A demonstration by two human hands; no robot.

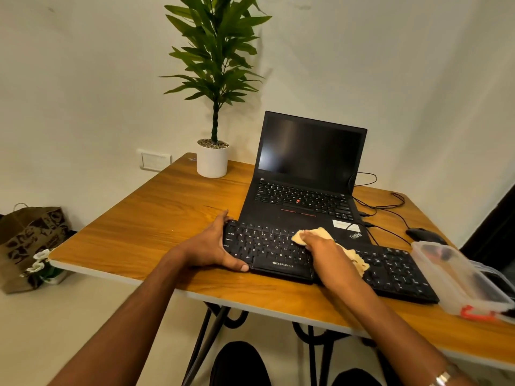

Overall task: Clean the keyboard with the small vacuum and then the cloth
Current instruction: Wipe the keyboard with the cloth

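The keyboard (278, 253) lay on the wooden counter (156, 218), just in front of the open laptop (303, 179). The left hand (214, 243) gripped its left end, thumb curled over the near edge. The right hand (320, 246) pressed a crumpled yellow cloth (309, 234) onto the middle keys.

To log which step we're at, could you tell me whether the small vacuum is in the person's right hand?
No, the right hand presses a yellow cloth onto the keyboard.
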